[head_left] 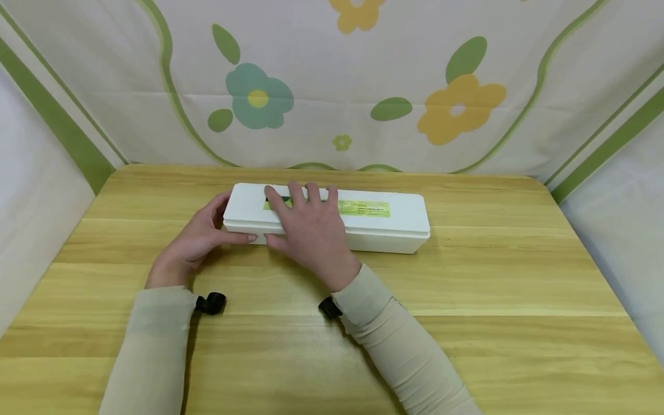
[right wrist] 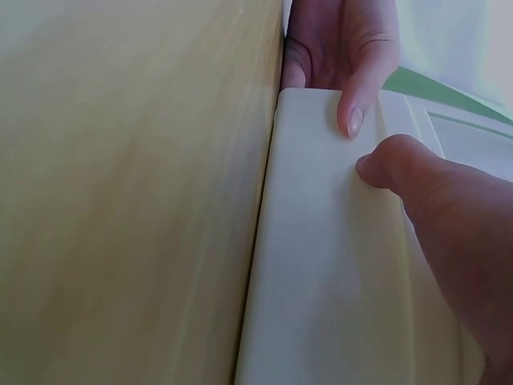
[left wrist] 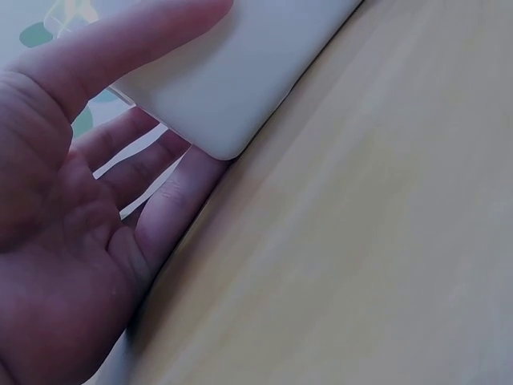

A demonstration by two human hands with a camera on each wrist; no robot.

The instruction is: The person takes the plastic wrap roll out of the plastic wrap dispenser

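A long white lidded box (head_left: 386, 233) lies across the table, a yellow-green printed label on its lid (head_left: 407, 204). At its left end my left hand (head_left: 197, 236) holds the box, thumb (left wrist: 160, 36) along the front wall and the other fingers (left wrist: 180, 188) round the end, low by the tabletop. Over the left half of the lid spreads my right hand (head_left: 316, 233). Its fingertips rest on top across the label, and its thumb (right wrist: 401, 160) bends against the front wall just under the lid's rim, close to the left thumb. The lid sits on the box.
The wooden table (head_left: 493, 323) extends on all sides of the box. Behind its back edge hangs a flower-patterned cloth (head_left: 321, 75), with more pale cloth at both sides. A black wrist mount (head_left: 211, 303) juts from the left sleeve, another (head_left: 329, 308) from the right.
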